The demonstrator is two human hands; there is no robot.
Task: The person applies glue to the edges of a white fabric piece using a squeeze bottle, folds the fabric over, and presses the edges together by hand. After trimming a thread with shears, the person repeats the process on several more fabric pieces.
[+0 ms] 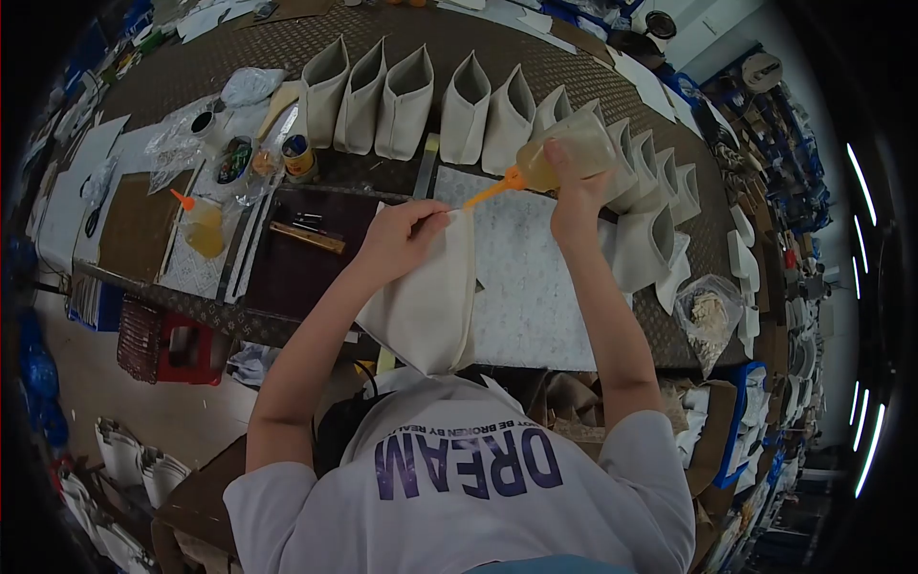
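Observation:
My left hand (406, 239) pinches the upper edge of a cream fabric piece (435, 311), which hangs over the table's front edge toward my lap. In my right hand (577, 196) is a translucent squeeze bottle (572, 151) of yellowish liquid, tilted down to the left. The tip of its orange nozzle (492, 190) is at the piece's top edge, close to my left fingertips. Behind my hands, cream pouches (466, 115) stand upright in a curved row, their pointed openings upward.
A second orange-tipped bottle (204, 232) sits at the left, near a dark board (311, 251) with small tools. A yellow-labelled can (299, 160) stands behind them. At the right lies a plastic bag of small pieces (709, 316), beside more cream pieces (744, 249).

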